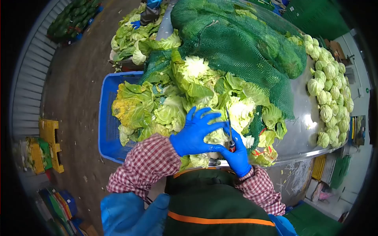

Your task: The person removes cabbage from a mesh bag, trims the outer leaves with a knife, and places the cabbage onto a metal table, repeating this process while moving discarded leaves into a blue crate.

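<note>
My left hand [195, 133], in a blue glove, has its fingers spread above the cabbage leaves, with its thumb reaching to my right hand. My right hand [237, 154], gloved in blue too, is wrapped round a knife [231, 144] with a red and black handle; its narrow blade points away from me. Pale green cabbage [215, 137] shows in the gap between the two hands. Just beyond them lie a pale, leafy cabbage piece [241, 111] and another cut one [195, 67] among loose outer leaves [172, 110].
A blue crate [103, 118] at the left edge of the metal table [301, 118] is heaped with leaves. Green mesh sacks [240, 43] cover the back of the table. Trimmed cabbages [326, 112] are piled at the right. Another person's gloved hand [136, 24] is at the far left.
</note>
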Demonstrator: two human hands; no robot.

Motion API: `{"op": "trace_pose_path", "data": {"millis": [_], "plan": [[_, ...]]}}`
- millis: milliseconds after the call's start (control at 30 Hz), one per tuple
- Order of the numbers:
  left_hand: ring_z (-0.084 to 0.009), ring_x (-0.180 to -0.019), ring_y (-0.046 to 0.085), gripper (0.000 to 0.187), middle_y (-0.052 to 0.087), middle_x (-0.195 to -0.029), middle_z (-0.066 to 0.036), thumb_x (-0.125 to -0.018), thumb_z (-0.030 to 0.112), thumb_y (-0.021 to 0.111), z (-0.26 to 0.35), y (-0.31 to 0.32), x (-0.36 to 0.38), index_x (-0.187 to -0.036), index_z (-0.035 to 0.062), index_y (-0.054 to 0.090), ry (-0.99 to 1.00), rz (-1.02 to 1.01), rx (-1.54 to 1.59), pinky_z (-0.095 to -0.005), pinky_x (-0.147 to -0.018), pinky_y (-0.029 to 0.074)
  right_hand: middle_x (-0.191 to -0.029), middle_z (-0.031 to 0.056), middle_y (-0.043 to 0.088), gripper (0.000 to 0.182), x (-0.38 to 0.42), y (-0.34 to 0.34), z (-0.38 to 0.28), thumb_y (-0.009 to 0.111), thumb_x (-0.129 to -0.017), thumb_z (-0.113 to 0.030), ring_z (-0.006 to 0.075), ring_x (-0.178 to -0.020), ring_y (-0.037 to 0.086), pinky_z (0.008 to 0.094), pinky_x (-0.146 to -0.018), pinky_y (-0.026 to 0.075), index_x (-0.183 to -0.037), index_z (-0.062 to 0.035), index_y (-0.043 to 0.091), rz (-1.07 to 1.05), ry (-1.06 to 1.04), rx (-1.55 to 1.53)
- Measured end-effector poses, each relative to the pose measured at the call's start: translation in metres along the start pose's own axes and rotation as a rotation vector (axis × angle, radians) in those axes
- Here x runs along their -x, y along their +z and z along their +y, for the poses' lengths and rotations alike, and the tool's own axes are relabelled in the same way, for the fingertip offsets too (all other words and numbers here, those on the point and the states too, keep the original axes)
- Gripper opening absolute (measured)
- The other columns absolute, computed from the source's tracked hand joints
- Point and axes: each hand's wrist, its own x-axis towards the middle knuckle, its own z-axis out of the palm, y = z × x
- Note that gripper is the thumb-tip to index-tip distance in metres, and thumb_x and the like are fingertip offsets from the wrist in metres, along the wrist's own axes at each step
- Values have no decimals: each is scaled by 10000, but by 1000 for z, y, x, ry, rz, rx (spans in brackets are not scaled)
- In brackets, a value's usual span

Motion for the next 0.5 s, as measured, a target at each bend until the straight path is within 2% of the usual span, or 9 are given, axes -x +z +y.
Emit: {"op": "trace_pose_path", "data": {"millis": [67,100,133,167,233,267,367,400,500], "plan": [[-270,-1086,499,362,568,-1076,-96,-722,320,728,-17,12,-4,-1009,125,624,-11,-96,133,-400,-947,360,-1287,120,466,580,-4,4,-4,738,-717,-71,240,-1190,453,340,-1003,352,-1246,-58,499,0,28,-161],[-266,-1061,521,320,585,-1038,-84,-724,289,735,-25,12,-9,-979,126,631,-40,-106,272,-384,-927,384,-1296,128,456,544,-7,2,-8,731,-719,-74,256,-1210,434,351,-1006,347,-1224,-88,529,-24,-59,43],[-245,-989,563,234,603,-972,-70,-754,197,722,-30,12,-13,-944,103,623,-38,-55,375,-348,-877,429,-1301,127,451,533,-9,1,-7,729,-721,-75,256,-1216,426,355,-1006,346,-1218,-90,536,-33,-58,29],[-245,-989,563,234,603,-972,-70,-754,197,722,-33,13,-13,-944,103,623,-36,-67,370,-348,-877,429,-1306,127,445,523,-8,1,-5,727,-723,-75,255,-1222,418,359,-1005,346,-1212,-93,542,-38,-50,15],[-255,-868,592,197,600,-882,-95,-777,215,697,-37,17,-15,-897,82,616,-142,62,525,-344,-783,463,-1303,126,447,503,-12,3,-5,723,-728,-77,256,-1218,421,360,-1003,347,-1200,-94,552,-19,-48,-5],[-231,-896,597,177,607,-906,-101,-815,195,665,-39,17,-16,-919,66,604,-269,65,613,-335,-806,456,-1300,125,449,482,-12,4,-5,720,-733,-79,256,-1215,424,361,-1001,349,-1189,-94,562,-8,-49,-18],[-157,-844,595,209,627,-897,-83,-852,207,632,-52,25,-24,-985,60,565,-398,216,535,-289,-777,458,-1290,127,455,461,-14,4,1,717,-738,-83,252,-1203,433,356,-998,352,-1176,-89,571,-13,-139,57],[-144,-827,587,202,629,-885,-77,-856,202,627,-59,27,-27,-985,62,562,-429,312,529,-281,-764,458,-1279,130,461,460,-14,7,5,714,-739,-82,251,-1193,441,355,-995,355,-1175,-89,571,2,-99,-41],[-115,-819,568,160,626,-883,-56,-861,173,621,-98,30,-21,-969,69,567,-549,506,516,-273,-754,463,-1282,134,458,456,-14,2,2,716,-736,-81,252,-1200,436,355,-997,353,-1170,-89,574,-10,-77,-33]]}}
